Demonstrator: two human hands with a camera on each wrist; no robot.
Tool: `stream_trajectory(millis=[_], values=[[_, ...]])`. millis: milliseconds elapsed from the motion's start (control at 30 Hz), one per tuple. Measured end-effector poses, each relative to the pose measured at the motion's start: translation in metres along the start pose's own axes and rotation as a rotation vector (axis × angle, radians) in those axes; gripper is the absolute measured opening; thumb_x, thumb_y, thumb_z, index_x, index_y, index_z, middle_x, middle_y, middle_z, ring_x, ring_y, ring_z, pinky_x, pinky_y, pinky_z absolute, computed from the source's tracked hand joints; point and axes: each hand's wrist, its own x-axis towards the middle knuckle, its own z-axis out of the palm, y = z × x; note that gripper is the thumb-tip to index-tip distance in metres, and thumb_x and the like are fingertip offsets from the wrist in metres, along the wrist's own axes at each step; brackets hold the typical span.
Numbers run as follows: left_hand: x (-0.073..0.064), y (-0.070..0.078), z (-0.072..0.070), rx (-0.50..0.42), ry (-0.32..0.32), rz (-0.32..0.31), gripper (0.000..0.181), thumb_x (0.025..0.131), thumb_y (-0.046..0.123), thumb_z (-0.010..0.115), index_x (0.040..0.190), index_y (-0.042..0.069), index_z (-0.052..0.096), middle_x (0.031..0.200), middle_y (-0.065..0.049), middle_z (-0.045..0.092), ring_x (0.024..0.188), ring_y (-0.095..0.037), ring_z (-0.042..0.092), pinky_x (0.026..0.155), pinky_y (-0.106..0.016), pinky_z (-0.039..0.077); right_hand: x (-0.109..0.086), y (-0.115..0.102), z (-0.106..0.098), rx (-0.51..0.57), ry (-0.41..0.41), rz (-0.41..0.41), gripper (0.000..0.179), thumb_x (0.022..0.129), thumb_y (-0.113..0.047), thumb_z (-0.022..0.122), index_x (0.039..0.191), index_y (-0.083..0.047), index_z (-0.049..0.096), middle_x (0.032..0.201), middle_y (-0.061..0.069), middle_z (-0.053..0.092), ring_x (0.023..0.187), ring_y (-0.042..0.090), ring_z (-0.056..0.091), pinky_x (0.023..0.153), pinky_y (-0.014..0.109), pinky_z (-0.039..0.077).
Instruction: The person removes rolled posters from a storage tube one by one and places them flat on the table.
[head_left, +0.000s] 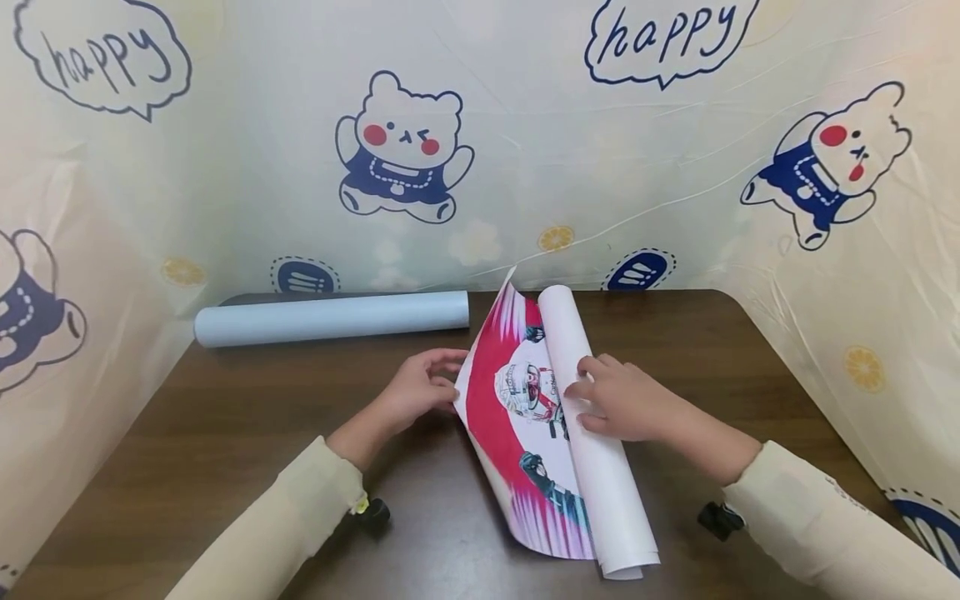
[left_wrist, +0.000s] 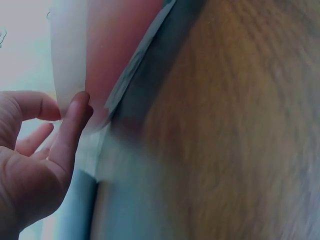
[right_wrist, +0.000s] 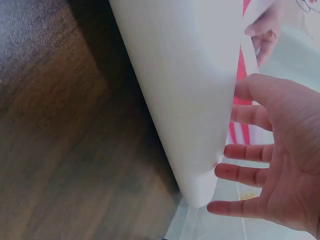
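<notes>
A partly rolled poster (head_left: 487,387) lies on the table, its red, white and purple print with a helmeted racer facing up. Between thumb and fingertips, my left hand (head_left: 417,385) pinches the poster's left edge, which is lifted off the tabletop; the left wrist view shows that pale edge (left_wrist: 70,55) in the grip. The poster's right part forms a white roll (head_left: 600,467). My right hand (head_left: 626,398) rests its spread fingers on top of this roll. In the right wrist view, those fingers (right_wrist: 242,172) are fairly straight along the roll's side.
A second roll, pale blue-white (head_left: 330,319), lies crosswise at the back left of the brown wooden table (head_left: 247,450). Behind the table hangs a curtain (head_left: 525,167) printed with bears. Black wrist cameras sit under both cuffs.
</notes>
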Motion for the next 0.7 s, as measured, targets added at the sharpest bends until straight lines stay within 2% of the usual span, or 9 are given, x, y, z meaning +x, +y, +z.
stream_trajectory(millis=[100, 167, 300, 400, 533, 700], values=[[-0.004, 0.001, -0.009, 0.016, -0.006, 0.019, 0.059, 0.081, 0.006, 0.077, 0.135, 0.013, 0.054, 0.126, -0.011, 0.059, 0.09, -0.029, 0.069, 0.075, -0.042, 0.058, -0.001, 0.002, -0.001, 0.024, 0.001, 0.037, 0.052, 0.082, -0.041, 0.076, 0.124, -0.013, 0.065, 0.131, 0.012, 0.055, 0.117, 0.032, 0.052, 0.092, 0.048, 0.051], [-0.008, 0.003, -0.014, 0.028, -0.012, 0.028, 0.06, 0.081, 0.006, 0.077, 0.135, 0.012, 0.053, 0.127, -0.011, 0.059, 0.09, -0.029, 0.069, 0.075, -0.043, 0.058, -0.001, 0.003, -0.002, 0.034, 0.009, 0.028, 0.052, 0.082, -0.038, 0.077, 0.125, -0.012, 0.064, 0.138, 0.012, 0.053, 0.125, 0.034, 0.049, 0.099, 0.05, 0.045], [-0.015, 0.004, -0.025, 0.039, -0.003, 0.024, 0.059, 0.081, 0.006, 0.076, 0.135, 0.012, 0.053, 0.127, -0.011, 0.059, 0.09, -0.029, 0.069, 0.076, -0.043, 0.058, -0.004, 0.006, -0.003, 0.041, 0.008, -0.007, 0.041, 0.085, -0.026, 0.074, 0.124, -0.016, 0.068, 0.142, 0.011, 0.052, 0.132, 0.038, 0.044, 0.104, 0.065, 0.032], [-0.02, 0.003, -0.032, 0.046, 0.0, 0.025, 0.059, 0.081, 0.007, 0.077, 0.135, 0.012, 0.053, 0.127, -0.011, 0.059, 0.091, -0.029, 0.069, 0.076, -0.043, 0.058, -0.006, 0.008, -0.002, 0.023, 0.014, -0.015, 0.033, 0.085, -0.023, 0.072, 0.118, -0.018, 0.071, 0.136, 0.012, 0.056, 0.127, 0.04, 0.047, 0.101, 0.072, 0.028], [-0.026, 0.0, -0.04, 0.049, -0.007, 0.029, 0.059, 0.082, 0.006, 0.076, 0.136, 0.01, 0.052, 0.128, -0.012, 0.058, 0.092, -0.029, 0.069, 0.076, -0.043, 0.058, -0.007, 0.012, 0.001, -0.006, 0.063, -0.012, 0.033, 0.081, -0.031, 0.078, 0.108, -0.015, 0.068, 0.127, 0.013, 0.059, 0.119, 0.035, 0.052, 0.103, 0.066, 0.032], [-0.033, -0.002, -0.052, 0.04, -0.013, 0.04, 0.059, 0.082, 0.007, 0.076, 0.136, 0.01, 0.052, 0.129, -0.013, 0.057, 0.094, -0.031, 0.069, 0.078, -0.045, 0.057, -0.011, 0.014, 0.004, 0.003, 0.056, -0.044, 0.034, 0.082, -0.024, 0.077, 0.114, -0.016, 0.069, 0.142, 0.013, 0.051, 0.13, 0.04, 0.045, 0.105, 0.065, 0.031]])
